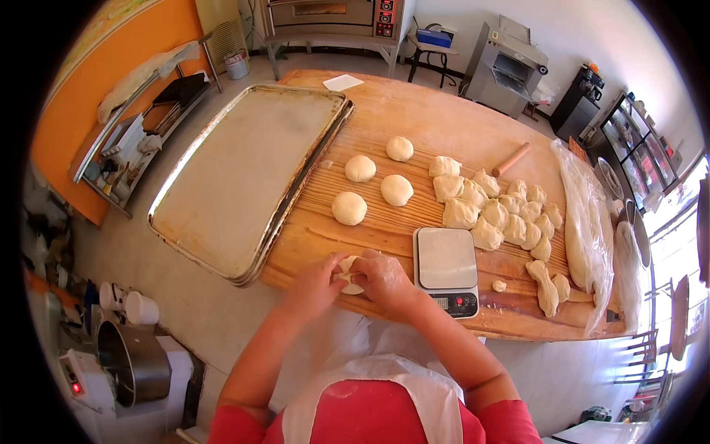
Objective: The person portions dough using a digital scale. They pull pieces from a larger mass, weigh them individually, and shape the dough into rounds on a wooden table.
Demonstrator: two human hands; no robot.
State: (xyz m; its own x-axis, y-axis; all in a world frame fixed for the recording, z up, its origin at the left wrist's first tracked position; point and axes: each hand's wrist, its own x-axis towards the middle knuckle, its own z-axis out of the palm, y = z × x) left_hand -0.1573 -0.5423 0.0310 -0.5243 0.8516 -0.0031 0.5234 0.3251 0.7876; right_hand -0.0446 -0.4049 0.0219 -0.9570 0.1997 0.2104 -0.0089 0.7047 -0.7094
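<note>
A piece of dough [350, 284] lies at the near edge of the wooden table, pinched between the fingers of both hands. My left hand [319, 286] grips its left side and my right hand [386, 282] its right side and top; the fingers hide part of it. Just right of my right hand stands a digital kitchen scale [447, 258] with a bare metal plate. Several smooth round dough balls [349, 208] sit beyond my hands. To the right lie many rough-cut dough pieces [495, 214], with a small scrap of dough [499, 286] beside the scale.
Stacked metal baking trays [244, 177] overhang the table's left side. A wooden rolling pin [511, 159] lies beyond the dough pieces. Dough under plastic film [588, 233] covers the right end. A white plastic scraper [343, 82] rests at the far edge. A mixer bowl [133, 363] stands lower left.
</note>
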